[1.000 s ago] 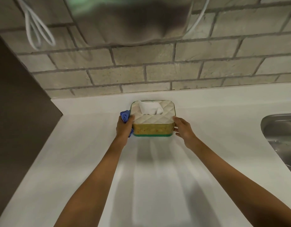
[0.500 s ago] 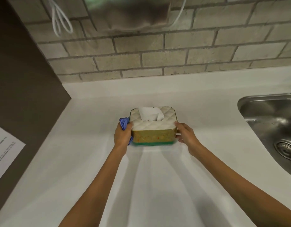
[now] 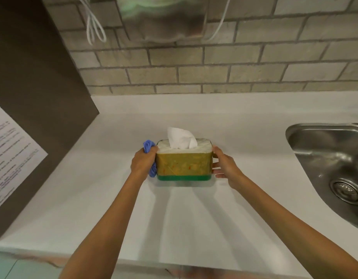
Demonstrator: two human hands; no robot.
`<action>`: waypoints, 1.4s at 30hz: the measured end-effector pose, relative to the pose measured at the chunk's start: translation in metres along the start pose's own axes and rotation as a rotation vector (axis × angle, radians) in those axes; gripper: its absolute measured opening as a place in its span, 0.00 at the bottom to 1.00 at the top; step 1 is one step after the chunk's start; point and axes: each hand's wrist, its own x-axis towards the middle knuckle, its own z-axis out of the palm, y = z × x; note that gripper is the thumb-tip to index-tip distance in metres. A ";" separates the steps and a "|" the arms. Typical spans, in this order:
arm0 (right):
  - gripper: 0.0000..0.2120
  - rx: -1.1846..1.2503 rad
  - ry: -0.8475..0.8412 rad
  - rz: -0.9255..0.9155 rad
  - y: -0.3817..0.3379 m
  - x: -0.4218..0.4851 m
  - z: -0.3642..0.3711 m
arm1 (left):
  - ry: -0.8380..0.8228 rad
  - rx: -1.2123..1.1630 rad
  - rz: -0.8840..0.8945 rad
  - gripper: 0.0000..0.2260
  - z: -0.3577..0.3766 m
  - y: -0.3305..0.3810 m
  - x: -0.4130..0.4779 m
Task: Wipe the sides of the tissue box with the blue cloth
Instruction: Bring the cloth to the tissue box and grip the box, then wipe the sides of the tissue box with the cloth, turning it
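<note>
White tabletop (image 3: 194,228), near centre: tissue box (image 3: 183,164) (mustard sides, green base, one white tissue (image 3: 181,140) standing from its top), held between two hands. Left hand (image 3: 142,163): grip closed on the bunched blue cloth (image 3: 150,158), pressed to the box's left side; right hand (image 3: 224,165): grip wide, fingers spread against the right side. Beyond: steel sink (image 3: 331,162) at right, brick wall (image 3: 214,67) behind.

We cannot see the tissue box's (image 3: 183,165) left side: the left hand (image 3: 142,163) and the bunched blue cloth (image 3: 149,147) cover it, and most of the cloth is buried in that hand. The box's far side faces away. The sink (image 3: 323,150) runs off the right edge. The sheet's (image 3: 11,156) print is too blurred to read. The metal fixture (image 3: 164,19) overhead is cropped and smeared.
</note>
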 end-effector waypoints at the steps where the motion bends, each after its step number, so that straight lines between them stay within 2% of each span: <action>1: 0.20 -0.019 -0.015 -0.009 0.000 -0.001 -0.001 | -0.001 0.003 -0.006 0.10 0.000 0.002 0.000; 4: 0.21 -0.130 -0.054 -0.141 0.010 -0.002 -0.009 | -0.002 0.014 -0.017 0.10 -0.001 0.009 0.001; 9: 0.38 -0.335 -0.198 -0.382 0.012 0.000 -0.022 | -0.005 0.108 -0.012 0.10 0.000 0.020 0.010; 15: 0.55 -0.567 -0.303 -0.475 0.002 0.024 -0.028 | -0.045 0.143 -0.050 0.11 -0.002 0.032 0.031; 19: 0.61 -0.789 -0.174 -0.595 -0.003 0.038 -0.027 | -0.089 0.175 -0.069 0.10 -0.002 0.040 0.044; 22: 0.62 -0.828 -0.164 -0.682 -0.007 0.048 -0.026 | -0.131 0.128 -0.086 0.12 0.000 0.045 0.053; 26: 0.60 -0.723 -0.197 -0.663 -0.009 0.059 -0.026 | -0.163 0.009 -0.067 0.18 -0.001 0.044 0.054; 32: 0.56 -0.626 -0.204 -0.639 -0.014 0.071 -0.026 | -0.030 -0.164 0.172 0.15 0.004 0.021 0.031; 36: 0.53 -0.588 -0.216 -0.638 -0.016 0.073 -0.027 | 0.001 -0.128 0.378 0.22 0.020 -0.002 0.020; 42: 0.55 -0.572 -0.231 -0.622 -0.018 0.075 -0.027 | 0.173 -0.129 0.481 0.23 0.041 -0.004 0.020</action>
